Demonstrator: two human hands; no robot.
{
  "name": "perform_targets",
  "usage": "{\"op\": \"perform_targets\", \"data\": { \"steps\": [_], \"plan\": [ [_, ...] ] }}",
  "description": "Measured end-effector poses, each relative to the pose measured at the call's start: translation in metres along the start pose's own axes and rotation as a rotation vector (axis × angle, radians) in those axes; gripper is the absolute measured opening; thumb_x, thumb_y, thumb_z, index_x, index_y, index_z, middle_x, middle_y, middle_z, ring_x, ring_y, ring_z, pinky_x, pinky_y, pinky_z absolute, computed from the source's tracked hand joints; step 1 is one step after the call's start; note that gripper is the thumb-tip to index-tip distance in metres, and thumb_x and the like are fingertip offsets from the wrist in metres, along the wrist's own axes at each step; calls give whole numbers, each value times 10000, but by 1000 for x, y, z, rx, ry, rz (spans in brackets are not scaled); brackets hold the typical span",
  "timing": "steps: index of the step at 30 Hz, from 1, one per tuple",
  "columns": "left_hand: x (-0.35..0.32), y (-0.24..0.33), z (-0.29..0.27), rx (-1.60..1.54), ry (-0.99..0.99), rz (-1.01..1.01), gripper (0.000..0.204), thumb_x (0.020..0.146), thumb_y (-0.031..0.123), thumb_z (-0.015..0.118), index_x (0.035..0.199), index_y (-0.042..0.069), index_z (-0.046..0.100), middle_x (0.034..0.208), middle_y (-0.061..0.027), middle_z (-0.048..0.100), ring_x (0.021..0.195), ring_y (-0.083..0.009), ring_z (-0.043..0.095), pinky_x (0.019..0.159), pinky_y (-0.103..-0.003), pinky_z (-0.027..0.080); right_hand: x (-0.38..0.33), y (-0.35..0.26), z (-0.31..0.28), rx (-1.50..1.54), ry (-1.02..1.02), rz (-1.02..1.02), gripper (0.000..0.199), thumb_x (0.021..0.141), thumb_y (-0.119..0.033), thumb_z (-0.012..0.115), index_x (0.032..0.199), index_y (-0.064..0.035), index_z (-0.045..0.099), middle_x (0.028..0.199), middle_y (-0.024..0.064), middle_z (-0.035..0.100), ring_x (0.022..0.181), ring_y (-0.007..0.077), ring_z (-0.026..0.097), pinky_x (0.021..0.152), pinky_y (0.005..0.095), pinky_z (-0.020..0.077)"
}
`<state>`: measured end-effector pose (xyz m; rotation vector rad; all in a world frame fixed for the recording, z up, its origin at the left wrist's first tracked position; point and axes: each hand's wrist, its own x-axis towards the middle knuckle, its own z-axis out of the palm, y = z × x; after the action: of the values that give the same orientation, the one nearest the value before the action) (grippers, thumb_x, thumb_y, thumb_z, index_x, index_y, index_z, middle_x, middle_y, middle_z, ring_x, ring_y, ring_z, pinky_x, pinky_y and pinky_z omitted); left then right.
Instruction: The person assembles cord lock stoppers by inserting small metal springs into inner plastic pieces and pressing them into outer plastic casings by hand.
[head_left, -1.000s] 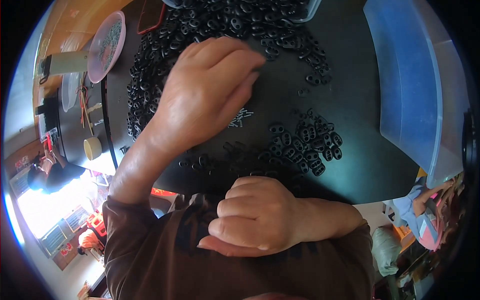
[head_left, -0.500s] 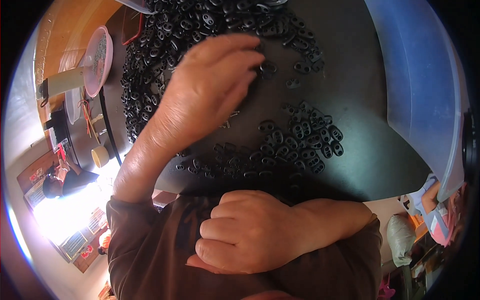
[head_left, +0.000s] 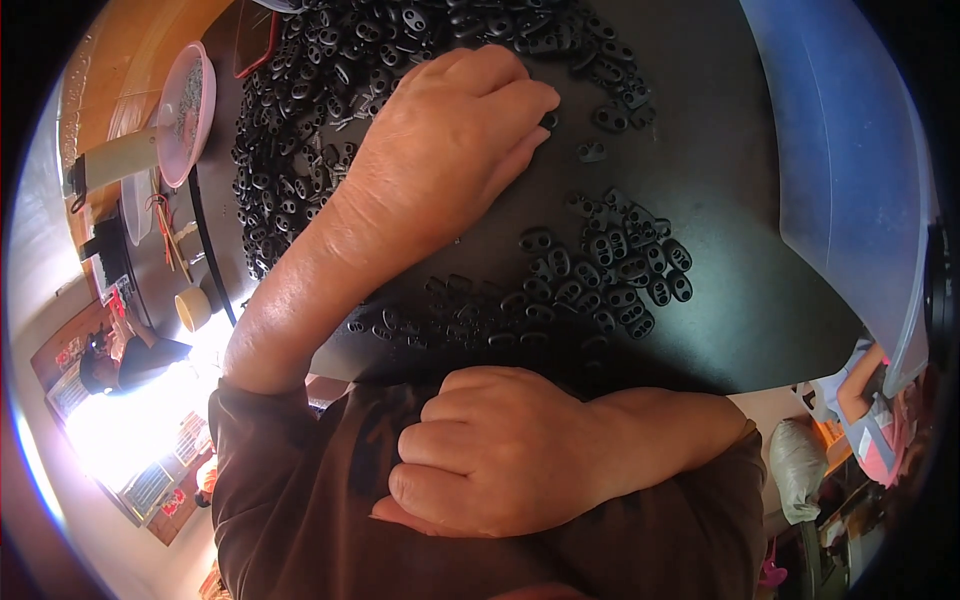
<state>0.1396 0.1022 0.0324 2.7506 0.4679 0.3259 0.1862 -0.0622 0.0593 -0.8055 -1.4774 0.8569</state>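
Note:
My left hand [head_left: 455,150] reaches over the dark tabletop with its fingers curled and pinched together. A small black two-holed cord lock [head_left: 549,119] shows at its fingertips, mostly covered by them. My right hand [head_left: 490,450] is a closed fist in front of my torso, near the table's edge; whatever is inside it is hidden. Beyond and left of the left hand spreads a large heap of black cord locks [head_left: 320,45]. A smaller cluster of oval cord locks [head_left: 620,265] lies on the near side. Small metal springs [head_left: 368,103] are scattered beside my left wrist.
At left stand a pink bowl [head_left: 187,115] of small grey parts, a broad-bladed knife [head_left: 120,165] and a yellowish cup [head_left: 193,310]. A phone-like red-edged object [head_left: 257,40] lies by the heap. A translucent blue bin [head_left: 850,150] borders the right side. Other people are in the background.
My left hand has curled its fingers closed, and the loose cord lock by its fingertips is now mostly covered. The right fist has hardly moved.

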Motion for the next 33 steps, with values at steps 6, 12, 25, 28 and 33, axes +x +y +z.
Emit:
{"op": "perform_targets", "data": {
  "steps": [6,12,25,28,33],
  "plan": [
    [9,-1,-4,-49,-92,-43,163,767,38,637,922,32,587,873,-84,571,777,-240,575,696,-318,472,0,-1,-2,-14,9,-7,352,706,-187,707,561,-118,394,555,4,309,468,153,400,440,276,316],
    [-7,8,-26,-708,-35,-456,121,813,42,614,922,34,563,806,-29,575,706,-105,545,635,-232,440,8,3,-8,13,130,-6,237,692,-135,733,631,-86,509,558,4,422,453,155,432,424,277,331],
    [-36,5,-36,-1013,109,-587,156,846,66,595,991,14,572,852,-15,595,727,-60,524,662,-191,423,10,9,6,54,81,58,166,700,-111,735,696,-61,576,572,22,484,442,189,449,425,296,341],
    [-31,-3,-24,-795,8,-580,149,841,71,603,984,26,592,864,-7,593,741,-59,518,653,-188,414,10,10,7,42,97,50,177,703,-117,733,688,-64,565,571,20,475,448,188,454,428,297,348],
    [-18,0,-13,-217,113,-204,145,765,76,631,897,30,595,833,-110,574,761,-296,582,658,-346,477,9,6,1,59,137,32,202,703,-129,737,675,-68,546,580,21,474,459,188,458,433,296,354]
  ]
}}
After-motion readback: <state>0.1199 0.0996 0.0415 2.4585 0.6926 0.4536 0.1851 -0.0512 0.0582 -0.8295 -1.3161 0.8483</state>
